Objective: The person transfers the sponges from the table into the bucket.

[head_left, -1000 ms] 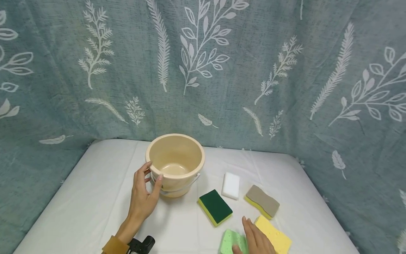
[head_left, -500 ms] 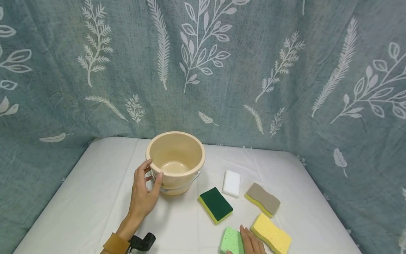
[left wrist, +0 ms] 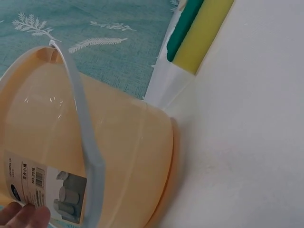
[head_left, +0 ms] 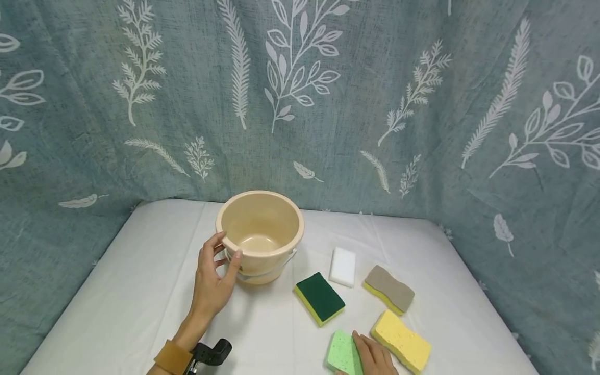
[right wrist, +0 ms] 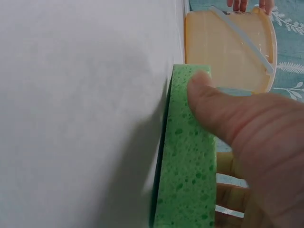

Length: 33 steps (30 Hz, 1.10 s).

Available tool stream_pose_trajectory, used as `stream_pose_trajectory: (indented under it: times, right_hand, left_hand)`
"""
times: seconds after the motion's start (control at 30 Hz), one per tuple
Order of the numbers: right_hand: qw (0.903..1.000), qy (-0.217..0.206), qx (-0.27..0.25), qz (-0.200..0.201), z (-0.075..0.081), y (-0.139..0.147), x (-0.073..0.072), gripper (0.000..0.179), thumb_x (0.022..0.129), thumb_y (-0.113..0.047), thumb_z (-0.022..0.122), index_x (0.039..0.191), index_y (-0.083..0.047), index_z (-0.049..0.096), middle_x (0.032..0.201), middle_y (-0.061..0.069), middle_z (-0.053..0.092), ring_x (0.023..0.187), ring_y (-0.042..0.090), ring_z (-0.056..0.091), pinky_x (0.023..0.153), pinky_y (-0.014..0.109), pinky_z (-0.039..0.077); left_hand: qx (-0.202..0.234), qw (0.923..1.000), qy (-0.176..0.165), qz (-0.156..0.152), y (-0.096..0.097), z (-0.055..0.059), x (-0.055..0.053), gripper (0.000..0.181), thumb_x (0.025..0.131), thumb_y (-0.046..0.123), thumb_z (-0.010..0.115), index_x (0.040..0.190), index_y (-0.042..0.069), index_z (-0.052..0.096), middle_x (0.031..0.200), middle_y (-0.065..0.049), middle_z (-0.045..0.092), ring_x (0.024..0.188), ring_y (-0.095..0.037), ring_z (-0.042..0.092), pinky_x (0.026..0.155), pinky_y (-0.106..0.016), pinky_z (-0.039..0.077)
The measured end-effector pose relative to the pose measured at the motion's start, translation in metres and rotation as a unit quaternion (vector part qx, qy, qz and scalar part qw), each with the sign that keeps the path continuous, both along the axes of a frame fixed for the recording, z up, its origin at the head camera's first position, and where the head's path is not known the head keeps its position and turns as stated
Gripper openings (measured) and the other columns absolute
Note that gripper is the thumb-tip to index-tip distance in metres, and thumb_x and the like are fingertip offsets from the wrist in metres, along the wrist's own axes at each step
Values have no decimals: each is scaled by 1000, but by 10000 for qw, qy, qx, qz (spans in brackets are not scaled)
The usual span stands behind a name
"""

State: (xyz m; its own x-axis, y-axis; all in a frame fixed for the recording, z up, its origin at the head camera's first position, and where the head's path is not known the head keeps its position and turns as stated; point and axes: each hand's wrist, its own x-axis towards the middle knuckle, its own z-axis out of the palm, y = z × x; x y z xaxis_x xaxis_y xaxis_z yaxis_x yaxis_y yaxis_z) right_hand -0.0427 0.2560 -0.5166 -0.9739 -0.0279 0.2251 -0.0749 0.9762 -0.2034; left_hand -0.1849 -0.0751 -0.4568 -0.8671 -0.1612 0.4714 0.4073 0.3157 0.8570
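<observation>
Cut off by the head view's lower edge, a right hand (head_left: 372, 358) grips a green sponge (head_left: 344, 355) between thumb and partly hidden fingers, just beside a yellow sponge (head_left: 401, 341). The left hand (head_left: 211, 289), thumb and fingers spread, touches a cream bucket (head_left: 262, 264), fingertips covering part of its label (left wrist: 28, 183); a dark-green-topped sponge (head_left: 321, 298) lies between bucket and green sponge.

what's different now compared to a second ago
The right hand has moved down and to the left, and now grips the green sponge between thumb and fingers; the yellow sponge, partly covered by that hand before, shows more fully. Unchanged: the left hand at the rim of the bucket, and the other sponges where they lay.
</observation>
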Motion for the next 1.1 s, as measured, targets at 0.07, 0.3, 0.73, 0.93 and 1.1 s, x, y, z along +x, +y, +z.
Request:
stream_pose_trajectory:
  times: [0.07, 0.3, 0.73, 0.93, 1.1]
  right_hand:
    - [9997, 220, 16, 62, 1, 0, -1, 85, 75, -68, 79, 135, -9, 64, 121, 6, 64, 109, 25, 61, 86, 45, 57]
    - [9971, 355, -489, 470, 31, -5, -5, 81, 76, -60, 83, 137, -10, 64, 122, -1, 65, 108, 20, 62, 85, 45, 57]
    - [9949, 257, -553, 801, 103, -14, -20, 86, 80, -58, 82, 149, -16, 53, 139, -4, 57, 126, 16, 55, 97, 44, 55]
    - [9834, 804, -622, 1506, 120, -16, -31, 86, 82, -41, 86, 155, -22, 45, 145, -6, 53, 126, 14, 52, 93, 45, 55]
    - [9758, 960, -729, 1826, 135, -26, -42, 86, 84, -40, 84, 157, -26, 41, 149, -8, 49, 129, 14, 50, 96, 44, 53]
  left_hand:
    - [-2, 10000, -2, -8, 0, 1, 0, 59, 100, 18, 66, 151, 3, 39, 145, -19, 45, 131, -34, 50, 96, -52, 51]
    - [29, 10000, -80, -5, -2, 2, -1, 58, 100, 18, 66, 150, 3, 40, 145, -19, 46, 130, -34, 52, 94, -52, 52]
    - [-51, 9998, -139, -104, -4, 2, -2, 60, 100, 19, 67, 150, 3, 40, 144, -20, 45, 129, -38, 53, 93, -53, 53]
    - [-57, 9998, -136, -100, -5, 4, -1, 59, 100, 20, 66, 150, 3, 40, 143, -20, 46, 129, -38, 53, 92, -53, 53]
    - [-46, 9998, -168, -122, -7, 3, -2, 60, 100, 21, 67, 150, 4, 40, 143, -20, 46, 129, -37, 53, 93, -53, 54]
